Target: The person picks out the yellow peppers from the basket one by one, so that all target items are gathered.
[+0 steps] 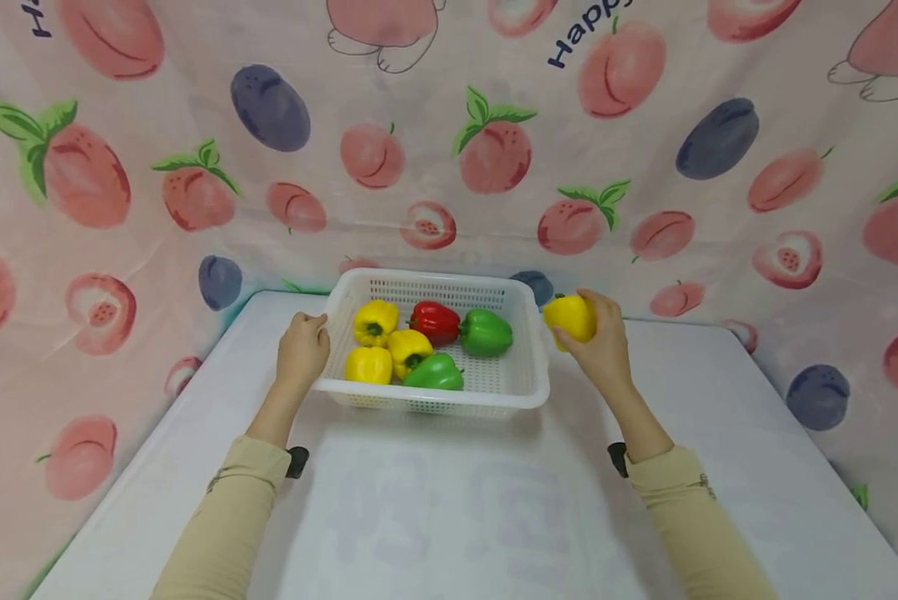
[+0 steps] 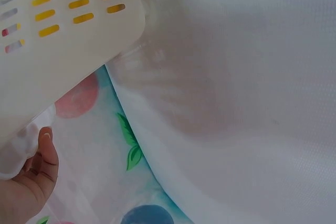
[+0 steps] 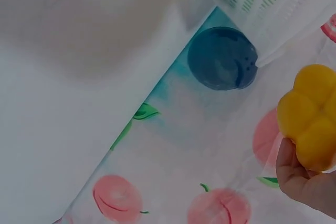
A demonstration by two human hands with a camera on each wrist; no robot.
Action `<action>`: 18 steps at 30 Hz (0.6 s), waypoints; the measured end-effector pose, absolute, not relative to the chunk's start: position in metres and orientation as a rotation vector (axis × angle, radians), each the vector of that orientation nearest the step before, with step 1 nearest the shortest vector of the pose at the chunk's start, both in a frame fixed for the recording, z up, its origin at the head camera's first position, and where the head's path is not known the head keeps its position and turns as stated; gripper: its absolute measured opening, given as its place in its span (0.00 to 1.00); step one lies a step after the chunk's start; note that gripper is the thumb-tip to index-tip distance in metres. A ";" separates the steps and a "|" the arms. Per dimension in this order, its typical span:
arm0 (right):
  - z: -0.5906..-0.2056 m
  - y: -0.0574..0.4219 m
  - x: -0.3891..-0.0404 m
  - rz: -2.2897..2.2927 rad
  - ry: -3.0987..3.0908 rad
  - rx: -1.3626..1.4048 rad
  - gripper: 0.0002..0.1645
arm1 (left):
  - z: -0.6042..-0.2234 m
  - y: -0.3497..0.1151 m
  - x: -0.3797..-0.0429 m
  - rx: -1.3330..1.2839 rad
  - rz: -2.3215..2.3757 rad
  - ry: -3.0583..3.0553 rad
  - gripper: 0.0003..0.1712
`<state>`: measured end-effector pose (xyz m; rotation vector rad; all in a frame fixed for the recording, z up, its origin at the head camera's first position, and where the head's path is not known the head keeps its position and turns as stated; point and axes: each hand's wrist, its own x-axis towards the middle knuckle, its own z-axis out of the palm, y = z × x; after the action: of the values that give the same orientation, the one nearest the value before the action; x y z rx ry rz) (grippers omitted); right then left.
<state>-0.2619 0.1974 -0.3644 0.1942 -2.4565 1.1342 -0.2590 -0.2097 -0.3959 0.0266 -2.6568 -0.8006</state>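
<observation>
Apparently a staged indoor tabletop corner, building type unclear, white-topped table (image 1: 449, 492), peach-print backdrop (image 1: 494, 225) across far side, down left and right

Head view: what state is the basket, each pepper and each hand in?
Basket: upright, partly filled.
Held yellow pepper: looks whole, outside the basket's right side.
Three yellow peppers: in the basket, bunched left.
Red pepper: in the basket, towards the back.
Two green peppers: in the basket, apart.
Left hand: gripping the basket's left rim.
Right hand: holding a yellow pepper.
</observation>
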 end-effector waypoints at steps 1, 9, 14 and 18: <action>-0.365 0.198 -0.264 1.123 -2.463 0.193 0.37 | -0.396 -0.210 -0.259 0.028 -0.802 -2.658 0.20; -0.368 0.204 -0.276 1.060 -2.528 0.143 0.35 | -0.398 -0.211 -0.261 0.031 -0.804 -2.656 0.20; -0.374 0.209 -0.282 1.084 -2.539 0.105 0.34 | -0.398 -0.210 -0.261 0.037 -0.803 -2.665 0.20; -0.379 0.212 -0.287 1.088 -2.566 0.071 0.34 | -0.397 -0.210 -0.261 0.034 -0.797 -2.665 0.20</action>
<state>-0.2872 0.2122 -0.3794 0.0706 -2.5655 1.0884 -0.2613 -0.2100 -0.3975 0.0343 -2.6654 -0.7966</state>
